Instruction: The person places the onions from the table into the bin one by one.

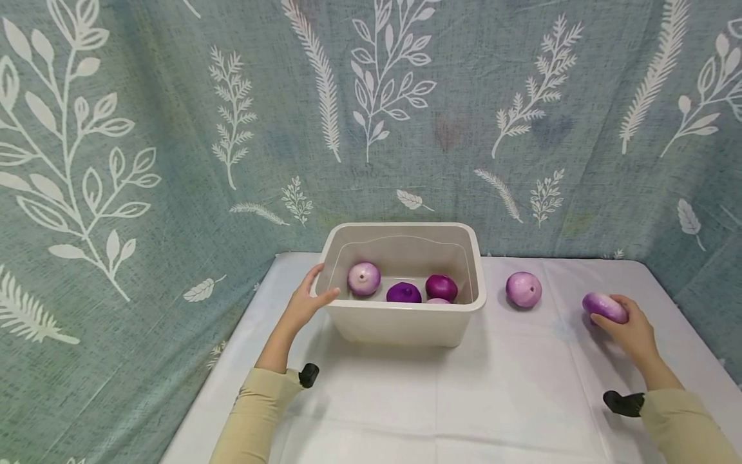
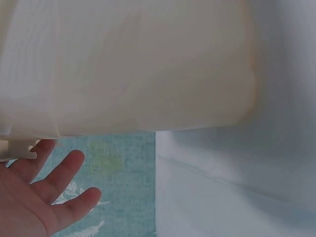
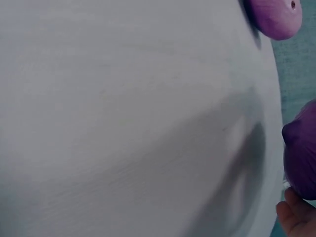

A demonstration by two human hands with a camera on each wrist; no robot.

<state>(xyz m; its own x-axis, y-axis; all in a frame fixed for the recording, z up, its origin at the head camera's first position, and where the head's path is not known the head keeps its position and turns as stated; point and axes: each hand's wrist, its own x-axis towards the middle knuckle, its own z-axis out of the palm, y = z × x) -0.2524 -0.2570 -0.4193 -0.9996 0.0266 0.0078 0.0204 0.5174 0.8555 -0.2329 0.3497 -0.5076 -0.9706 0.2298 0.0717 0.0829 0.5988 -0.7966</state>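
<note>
An off-white plastic bin [image 1: 400,325] stands on the table with several onions inside. Among them are a pale purple onion [image 1: 364,279], a dark purple onion [image 1: 404,292] and a magenta onion [image 1: 441,288]; the front wall partly hides some. My left hand [image 1: 304,304] holds the bin's front left corner, thumb over the front rim; its other fingers [image 2: 66,177] spread below the rim in the left wrist view. At the right, my right hand [image 1: 632,332] grips a purple-and-white onion [image 1: 605,307] above the table. That onion [image 3: 302,150] shows partly in the right wrist view.
One pinkish purple onion [image 1: 523,289] lies on the white tablecloth [image 1: 510,393], between the bin and my right hand. A green-blue leaf-patterned curtain [image 1: 400,129] hangs behind the table and along both sides.
</note>
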